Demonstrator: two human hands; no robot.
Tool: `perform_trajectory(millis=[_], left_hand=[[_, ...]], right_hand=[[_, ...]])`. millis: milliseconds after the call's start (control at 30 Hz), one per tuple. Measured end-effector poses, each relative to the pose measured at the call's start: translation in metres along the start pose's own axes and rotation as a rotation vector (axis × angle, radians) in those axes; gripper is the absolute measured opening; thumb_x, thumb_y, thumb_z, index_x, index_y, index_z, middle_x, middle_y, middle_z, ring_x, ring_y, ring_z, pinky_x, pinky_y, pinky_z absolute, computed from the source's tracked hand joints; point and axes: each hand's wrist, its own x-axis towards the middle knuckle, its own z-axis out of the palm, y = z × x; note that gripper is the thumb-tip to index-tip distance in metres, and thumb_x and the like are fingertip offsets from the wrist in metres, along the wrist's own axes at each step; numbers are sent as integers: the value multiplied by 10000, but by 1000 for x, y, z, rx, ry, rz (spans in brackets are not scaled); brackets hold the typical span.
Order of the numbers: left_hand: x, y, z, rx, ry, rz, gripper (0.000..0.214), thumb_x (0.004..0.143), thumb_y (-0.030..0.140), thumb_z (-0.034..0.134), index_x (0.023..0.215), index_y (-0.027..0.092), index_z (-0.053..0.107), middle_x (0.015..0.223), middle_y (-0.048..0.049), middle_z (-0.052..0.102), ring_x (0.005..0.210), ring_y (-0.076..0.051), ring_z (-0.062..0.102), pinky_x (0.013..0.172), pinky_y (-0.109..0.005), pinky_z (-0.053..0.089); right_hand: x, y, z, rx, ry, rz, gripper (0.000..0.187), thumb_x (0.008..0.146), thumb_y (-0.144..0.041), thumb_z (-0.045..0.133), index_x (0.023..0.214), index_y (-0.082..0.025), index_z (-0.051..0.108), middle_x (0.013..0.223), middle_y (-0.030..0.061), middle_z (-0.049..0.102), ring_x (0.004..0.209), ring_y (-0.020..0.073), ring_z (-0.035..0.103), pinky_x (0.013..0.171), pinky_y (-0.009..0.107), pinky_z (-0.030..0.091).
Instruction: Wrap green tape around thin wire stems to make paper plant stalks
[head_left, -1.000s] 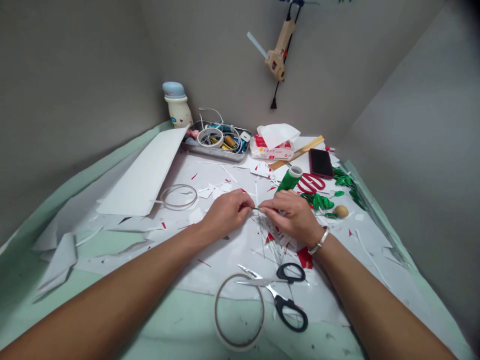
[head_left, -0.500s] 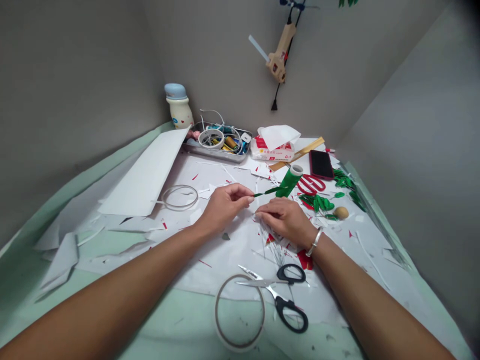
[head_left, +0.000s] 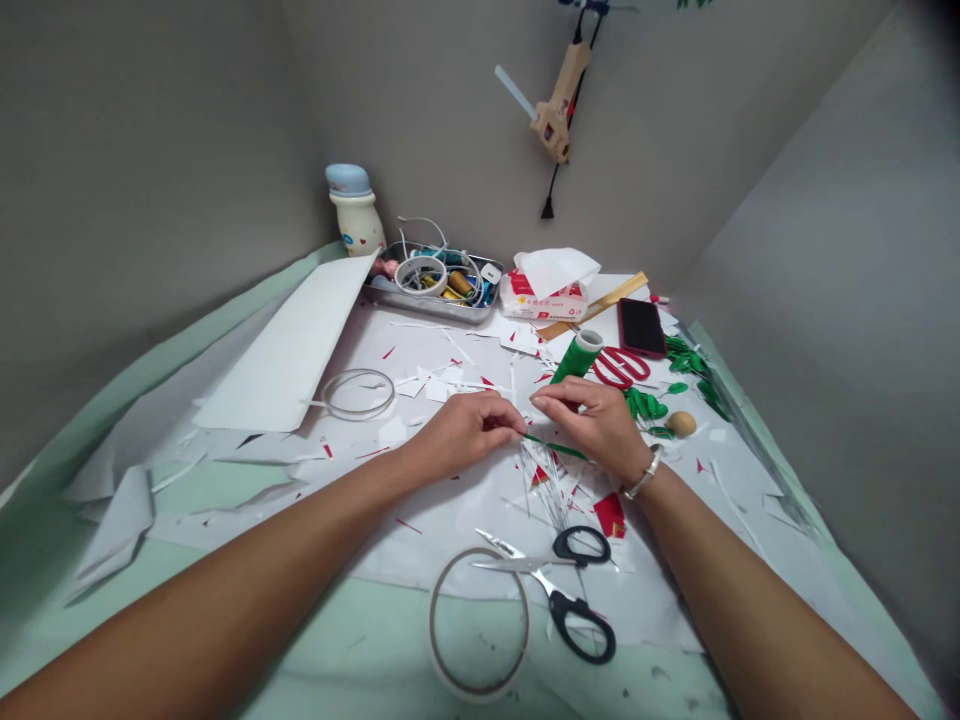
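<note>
Between thumb and fingers, my left hand (head_left: 480,435) pinches one end of a slim green leafy stem (head_left: 562,449), which points right and passes under my other hand. My right hand (head_left: 596,420) is closed in a pinch just above the stem; whatever lies between its fingertips is too small to make out. Right behind it leans a spool of green thread (head_left: 576,358). Thin silvery wires (head_left: 551,495) lie on the paper beneath the hands. Bundles of green leaves (head_left: 646,405) sit to the right, beside a round tan ball (head_left: 681,424).
Black-handled scissors (head_left: 574,590) lie partly open near me, by a roll of tape (head_left: 437,650). Red-handled scissors (head_left: 621,368), a phone (head_left: 642,328), a tissue pack (head_left: 544,297) and a metal tray (head_left: 450,308) stand farther back. A glue gun (head_left: 559,110) hangs on the wall.
My left hand and the green stem have come down toward me and slightly right. My right hand has shifted right and up a little, now above the stem.
</note>
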Motion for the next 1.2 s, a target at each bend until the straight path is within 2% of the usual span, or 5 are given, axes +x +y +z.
perform_trajectory(millis=[200,467,667,833,1200], left_hand=[[3,0,-3,-347,125,-181,168,740,296,644,834,157,661,717,-10,656,646,-113,595,633,-243,464],[4,-2,-5,-155,367,-218,175,740,306,635,848,173,670,771,-20,680,646,-127,601,632,-254,472],[1,-5,-1,229,262,-53,135,756,186,557,795,185,686,798,-19,661,700,-134,575,676,-254,443],[0,-4,1,76,59,36,127,763,188,586,807,195,704,776,-12,672,751,-140,595,701,-251,447],[2,-8,0,-12,-14,-38,122,756,248,640,835,210,726,816,-4,691,771,-134,606,739,-248,448]], right_hand=[[-1,8,4,16,-8,42,165,847,-292,589,813,-217,732,813,28,720,737,167,648,681,282,479],[-6,-8,13,-244,-209,-191,129,851,-252,592,837,-230,718,641,1,627,663,137,557,679,278,377],[-5,-10,8,-302,-139,-238,172,877,-292,564,858,-218,718,652,17,612,659,144,529,662,295,345],[-1,-6,1,-113,-25,-83,162,864,-273,577,826,-215,723,687,17,652,660,143,569,645,273,410],[1,-1,0,119,-66,129,175,829,-315,597,795,-199,723,804,18,711,733,153,637,685,260,483]])
